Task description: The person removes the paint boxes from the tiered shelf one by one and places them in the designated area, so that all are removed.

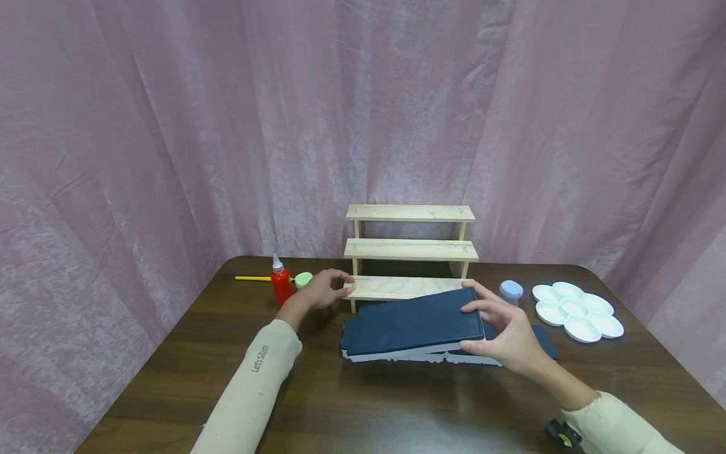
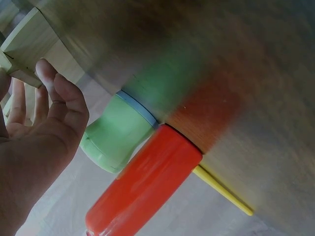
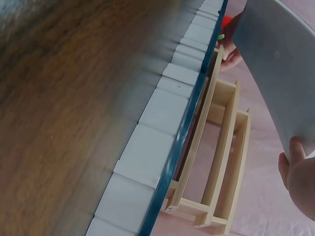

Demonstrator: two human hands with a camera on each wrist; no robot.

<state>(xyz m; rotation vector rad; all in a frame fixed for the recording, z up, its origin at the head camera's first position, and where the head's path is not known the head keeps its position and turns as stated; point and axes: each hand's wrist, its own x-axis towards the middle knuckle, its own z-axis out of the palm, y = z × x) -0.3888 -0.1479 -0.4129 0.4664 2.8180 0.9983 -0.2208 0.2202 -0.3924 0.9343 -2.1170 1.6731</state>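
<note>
My left hand [image 1: 324, 290] pinches the left end of the lowest step of a three-tier wooden display stand [image 1: 411, 249]. In the left wrist view its fingers [image 2: 71, 96] curl at the step's corner. The right hand [image 1: 507, 331] holds the right end of a flat dark blue panel [image 1: 414, 321], thumb below and fingers over the top edge. That panel is tilted, its right end raised. Beneath it lies a long dark blue piece [image 1: 546, 343] with a row of white blocks [image 3: 160, 115] along its side; its middle is hidden in the head view.
Left of the stand are a red squeeze bottle [image 1: 281, 285], a light green container [image 1: 303, 280] and a yellow stick [image 1: 252, 278]. At right stand a container with a pale blue top [image 1: 511, 290] and a white flower-shaped palette [image 1: 575, 309]. A pink curtain [image 1: 363, 126] hangs behind the brown table [image 1: 397, 410].
</note>
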